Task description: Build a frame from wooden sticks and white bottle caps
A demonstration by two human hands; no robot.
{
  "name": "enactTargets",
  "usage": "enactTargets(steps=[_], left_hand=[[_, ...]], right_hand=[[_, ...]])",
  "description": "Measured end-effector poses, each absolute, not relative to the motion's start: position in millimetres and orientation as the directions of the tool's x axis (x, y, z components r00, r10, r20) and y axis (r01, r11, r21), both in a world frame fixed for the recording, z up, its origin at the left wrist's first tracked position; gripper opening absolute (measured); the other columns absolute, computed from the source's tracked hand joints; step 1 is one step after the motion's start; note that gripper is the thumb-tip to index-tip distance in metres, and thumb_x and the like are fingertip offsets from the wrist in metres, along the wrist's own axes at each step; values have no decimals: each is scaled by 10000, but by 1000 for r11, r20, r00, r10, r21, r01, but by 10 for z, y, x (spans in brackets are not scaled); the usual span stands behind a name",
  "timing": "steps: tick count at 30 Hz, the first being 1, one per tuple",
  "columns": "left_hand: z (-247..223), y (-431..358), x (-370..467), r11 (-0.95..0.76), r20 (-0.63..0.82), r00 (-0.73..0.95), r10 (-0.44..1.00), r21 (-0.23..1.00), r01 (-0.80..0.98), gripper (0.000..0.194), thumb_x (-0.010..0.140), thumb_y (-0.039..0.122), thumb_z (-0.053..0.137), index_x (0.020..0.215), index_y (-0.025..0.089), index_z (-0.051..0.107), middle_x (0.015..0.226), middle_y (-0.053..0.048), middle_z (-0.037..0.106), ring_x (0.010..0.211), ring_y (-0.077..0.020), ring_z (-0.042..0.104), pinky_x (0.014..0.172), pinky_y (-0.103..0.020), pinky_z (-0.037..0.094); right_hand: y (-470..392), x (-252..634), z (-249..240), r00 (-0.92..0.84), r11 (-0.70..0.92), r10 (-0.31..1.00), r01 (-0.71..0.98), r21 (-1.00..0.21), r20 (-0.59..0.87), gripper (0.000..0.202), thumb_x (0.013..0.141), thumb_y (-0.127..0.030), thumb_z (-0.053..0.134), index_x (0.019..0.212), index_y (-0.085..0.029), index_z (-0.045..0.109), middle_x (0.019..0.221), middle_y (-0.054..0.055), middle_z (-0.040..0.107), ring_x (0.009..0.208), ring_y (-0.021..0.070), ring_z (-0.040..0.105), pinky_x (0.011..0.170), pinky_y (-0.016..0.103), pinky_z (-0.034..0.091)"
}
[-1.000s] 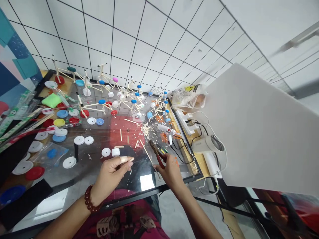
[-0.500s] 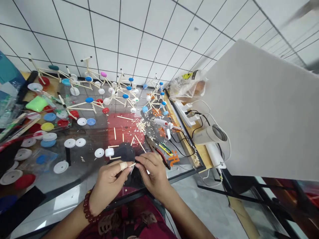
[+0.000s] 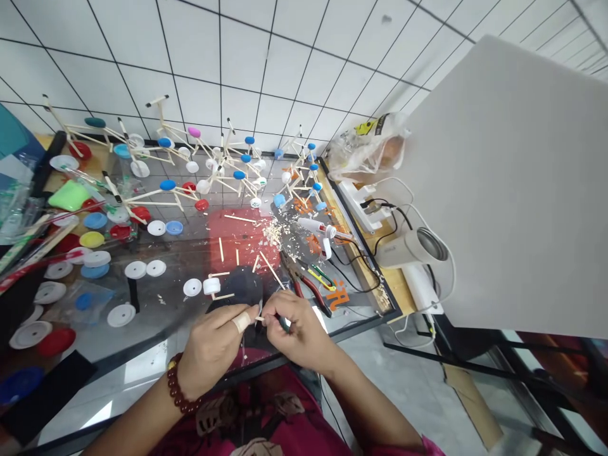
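I have the short wooden stick [image 3: 259, 318] above the near edge of the tabletop [image 3: 183, 253], pinched between the thumb and fingers of the left hand [image 3: 213, 342]; the right hand [image 3: 301, 329] is drawn narrow, its fingertips apparently closed on the other end. I judge the two-ended hold is there to steady so small a piece. The pliers [image 3: 295, 277] and glue gun [image 3: 316, 229] lie just beyond the right hand, probably for easy reach, while the stick-and-cap models [image 3: 239, 175] stand along the wall side, likely to keep them out of the way. Fingertips cover most of my stick, so I can't read its length or ends. Something dark green [image 3: 284, 323] shows inside the right hand's curl, but I can't identify it. The big grey panel [image 3: 517, 190] runs out of my view, and the plastic bag's [image 3: 368, 149] contents are unclear.
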State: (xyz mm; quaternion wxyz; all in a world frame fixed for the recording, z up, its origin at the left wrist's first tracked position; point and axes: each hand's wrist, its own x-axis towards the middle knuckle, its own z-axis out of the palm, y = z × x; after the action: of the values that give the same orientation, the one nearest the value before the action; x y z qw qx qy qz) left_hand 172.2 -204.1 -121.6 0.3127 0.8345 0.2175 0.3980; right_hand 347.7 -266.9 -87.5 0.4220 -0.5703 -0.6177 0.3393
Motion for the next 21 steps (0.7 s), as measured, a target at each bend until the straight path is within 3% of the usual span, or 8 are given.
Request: enactTargets(steps=[2, 4, 6, 8, 12, 15, 19, 21], left_hand=[[-1231, -2061, 1754, -499, 346, 607, 715, 861, 97, 259, 908, 92, 544, 1064, 196, 722, 836, -40, 748, 714, -117, 704, 667, -200, 576], [-1238, -2069, 1785, -199, 91, 608, 789, 974, 112, 188, 923, 193, 554, 975, 177, 734, 666, -9, 706, 532, -98, 648, 523, -183, 545], [-1233, -2068, 1805, 61, -124, 594, 795, 990, 125, 200, 909, 283, 576, 901, 155, 729, 595, -3, 681, 452, -101, 611, 454, -191, 520], [-1224, -2065, 1815, 200, -243, 582, 776, 970, 138, 231, 880, 338, 602, 839, 143, 718, 588, -13, 681, 442, -109, 607, 443, -199, 514], [-1224, -2073, 1823, 189, -248, 580, 776, 969, 162, 267, 858, 371, 617, 751, 141, 699, 580, -23, 673, 468, -110, 610, 468, -197, 505], [-1242, -2067, 1823, 155, -208, 585, 784, 978, 140, 308, 858, 399, 619, 709, 138, 683, 554, -27, 657, 478, -112, 611, 495, -203, 506], [-1266, -2034, 1814, 383, -295, 659, 692, 923, 11, 387, 802, 511, 665, 746, 129, 669, 607, -41, 673, 470, -124, 614, 450, -219, 498], [-1272, -2020, 1812, 476, -322, 674, 664, 878, -50, 421, 752, 534, 713, 829, 121, 679, 660, -51, 694, 486, -127, 625, 442, -218, 495]], right_hand=[[-2641, 3473, -959, 26, -14, 1000, 149, -989, -10, 179, 877, -214, 527, 717, -181, 598, 660, -11, 591, 627, 119, 538, 637, 255, 424], [-2620, 3476, -1039, 82, -97, 992, 16, -995, -95, 210, 904, -274, 553, 739, -177, 640, 670, -5, 608, 627, 118, 551, 620, 245, 436], [-2613, 3489, -1084, 200, -68, 978, 52, -996, -57, 135, 864, -274, 648, 770, -182, 683, 695, -4, 623, 653, 118, 562, 641, 244, 448], [-2615, 3499, -1088, 277, 11, 959, 150, -989, 53, 57, 815, -239, 722, 858, -201, 719, 762, 0, 645, 687, 118, 575, 675, 248, 465], [-2612, 3463, -1073, 184, 156, 958, 304, -940, 218, 177, 855, -210, 679, 1020, -236, 739, 944, 41, 682, 808, 139, 632, 758, 275, 504], [-2563, 3393, -1142, 188, 163, 955, 308, -937, 228, 112, 872, -216, 647, 872, -218, 759, 846, 42, 704, 806, 154, 652, 758, 282, 504], [-2415, 3354, -1294, 272, -7, 962, -47, -999, -19, 228, 869, -357, 639, 718, -194, 688, 619, -1, 652, 540, 115, 561, 559, 245, 456], [-2342, 3375, -1343, 308, -41, 948, -136, -990, -82, 300, 872, -429, 618, 691, -191, 640, 551, -27, 602, 453, 93, 480, 482, 224, 394]])
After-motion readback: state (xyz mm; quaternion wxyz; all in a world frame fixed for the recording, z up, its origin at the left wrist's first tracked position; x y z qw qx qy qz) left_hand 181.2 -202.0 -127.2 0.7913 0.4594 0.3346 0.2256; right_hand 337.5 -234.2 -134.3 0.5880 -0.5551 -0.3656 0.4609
